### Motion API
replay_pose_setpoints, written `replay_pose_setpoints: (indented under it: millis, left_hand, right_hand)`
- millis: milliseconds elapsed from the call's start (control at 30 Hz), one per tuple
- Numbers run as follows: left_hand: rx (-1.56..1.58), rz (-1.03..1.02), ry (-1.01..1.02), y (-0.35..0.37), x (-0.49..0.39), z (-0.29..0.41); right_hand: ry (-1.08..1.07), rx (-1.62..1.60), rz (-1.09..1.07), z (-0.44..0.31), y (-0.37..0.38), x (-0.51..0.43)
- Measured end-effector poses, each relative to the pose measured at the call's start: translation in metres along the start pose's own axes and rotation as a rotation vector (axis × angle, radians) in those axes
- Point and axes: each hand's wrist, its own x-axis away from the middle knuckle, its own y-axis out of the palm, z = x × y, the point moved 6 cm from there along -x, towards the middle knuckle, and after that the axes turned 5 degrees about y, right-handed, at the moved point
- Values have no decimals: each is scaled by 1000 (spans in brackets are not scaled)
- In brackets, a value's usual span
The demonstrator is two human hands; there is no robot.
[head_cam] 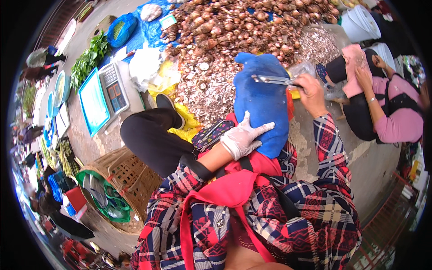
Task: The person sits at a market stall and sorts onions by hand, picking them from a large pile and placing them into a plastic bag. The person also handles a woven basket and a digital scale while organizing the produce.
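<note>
A blue cloth [261, 101] lies across my lap, over my right leg. My left hand [241, 138], in a thin whitish glove, rests on its near part with fingers spread and nothing in them. My bare right hand [310, 94] grips the handle of a metal-bladed peeling tool [274, 80]. Its blade points left, above the cloth's far part; whether it touches is unclear. Beside my left hand sits a dark flowered pouch [213, 135]. Past the cloth, scraps of peel [211, 94] are heaped before a large pile of brown taro corms [233, 27].
A digital scale [113, 87] and leafy greens [89, 55] stand at the left. A woven basket [130, 175] with a green bag inside is near my left side. At the right sits another person [398, 111] with a pink cloth, near a white bucket [360, 23].
</note>
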Motion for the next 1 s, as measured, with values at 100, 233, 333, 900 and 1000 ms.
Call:
replay_pose_setpoints:
  millis: [100, 233, 333, 900, 1000]
  left_hand:
    - [84, -150, -162, 2, 7, -11]
    - [432, -64, 47, -18, 14, -19]
    - [483, -134, 12, -21, 25, -40]
    - [452, -71, -331, -3, 29, -76]
    - [380, -89, -333, -3, 23, -79]
  right_hand:
    - [226, 89, -21, 54, -27, 29]
    - [616, -165, 198, 129, -6, 75]
    - [969, -299, 173, 171, 51, 118]
    - [1231, -99, -108, 199, 189, 212]
    - [1279, -181, -101, 212, 128, 227]
